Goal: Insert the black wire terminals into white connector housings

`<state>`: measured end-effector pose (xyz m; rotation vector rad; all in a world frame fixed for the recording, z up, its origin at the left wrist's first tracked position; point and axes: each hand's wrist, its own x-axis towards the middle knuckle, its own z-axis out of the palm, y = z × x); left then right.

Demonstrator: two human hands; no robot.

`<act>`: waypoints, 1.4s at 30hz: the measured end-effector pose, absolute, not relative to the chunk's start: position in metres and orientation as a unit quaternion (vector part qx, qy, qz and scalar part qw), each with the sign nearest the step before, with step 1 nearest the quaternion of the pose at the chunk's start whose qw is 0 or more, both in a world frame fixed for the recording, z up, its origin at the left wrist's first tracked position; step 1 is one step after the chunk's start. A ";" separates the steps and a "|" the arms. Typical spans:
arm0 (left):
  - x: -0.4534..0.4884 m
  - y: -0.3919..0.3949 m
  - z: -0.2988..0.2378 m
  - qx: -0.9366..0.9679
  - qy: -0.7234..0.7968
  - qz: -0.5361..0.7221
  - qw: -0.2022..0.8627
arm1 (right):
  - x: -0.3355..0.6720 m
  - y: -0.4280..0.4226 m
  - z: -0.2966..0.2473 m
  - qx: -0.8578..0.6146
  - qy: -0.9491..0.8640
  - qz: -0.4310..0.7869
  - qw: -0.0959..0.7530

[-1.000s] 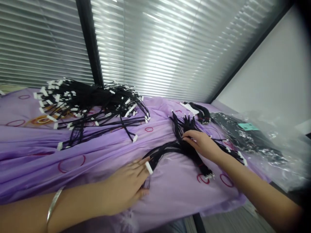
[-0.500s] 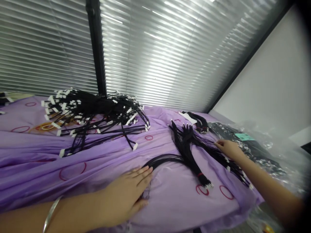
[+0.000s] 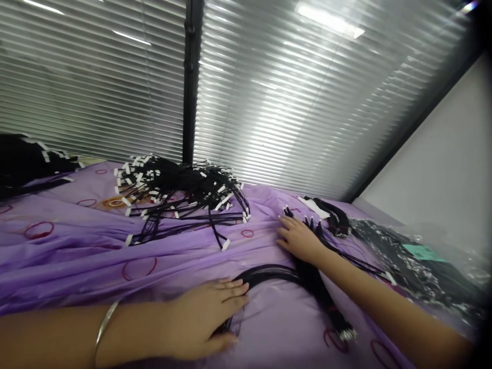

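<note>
My left hand (image 3: 205, 315) lies flat with its fingers stretched over the end of a curved strand of thin black cables (image 3: 269, 270). The part of the strand beneath the palm is hidden. Over the upper part of a thicker black cable bundle (image 3: 317, 289), my right hand (image 3: 302, 240) reaches with its fingers outstretched. This bundle has a red band round it near its lower end, where small pale tips show. The curved strand meets the bundle under my right forearm. More loose black cables (image 3: 357, 260) lie to the right, partly behind that arm.
Purple cloth (image 3: 269, 328) covers the surface, with red rubber bands (image 3: 139, 267) scattered on it. A heap of black cables with white connectors (image 3: 184, 184) lies at the back, another dark pile (image 3: 26, 161) at far left. Plastic-bagged cables (image 3: 407, 266) lie right. Blinds (image 3: 269, 102) stand behind.
My right hand has let go of the loose cables at the right and moved left onto the upper part of the bundle. My left hand stays on the strand. The view has shifted left.
</note>
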<state>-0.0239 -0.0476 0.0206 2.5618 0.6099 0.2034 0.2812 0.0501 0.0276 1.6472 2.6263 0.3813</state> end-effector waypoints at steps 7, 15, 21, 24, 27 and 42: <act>-0.023 -0.044 0.000 0.947 0.196 0.127 0.221 | 0.340 0.059 -0.002 0.679 0.724 0.124 0.007; -0.022 -0.041 -0.008 0.931 0.170 0.233 0.226 | 0.260 0.054 0.031 0.618 0.777 0.102 -0.063; -0.027 -0.042 0.015 0.929 0.093 0.277 0.229 | 0.155 0.081 0.052 0.474 0.871 0.055 -0.119; -0.027 -0.042 0.015 0.917 0.094 0.291 0.256 | 0.131 0.113 0.055 0.432 0.887 0.062 -0.148; -0.026 -0.041 0.012 0.900 0.106 0.305 0.291 | 0.109 0.133 0.043 0.371 0.916 0.048 -0.145; -0.021 -0.032 0.001 0.750 0.274 0.360 0.482 | 0.126 0.098 0.075 0.379 0.876 0.038 -0.297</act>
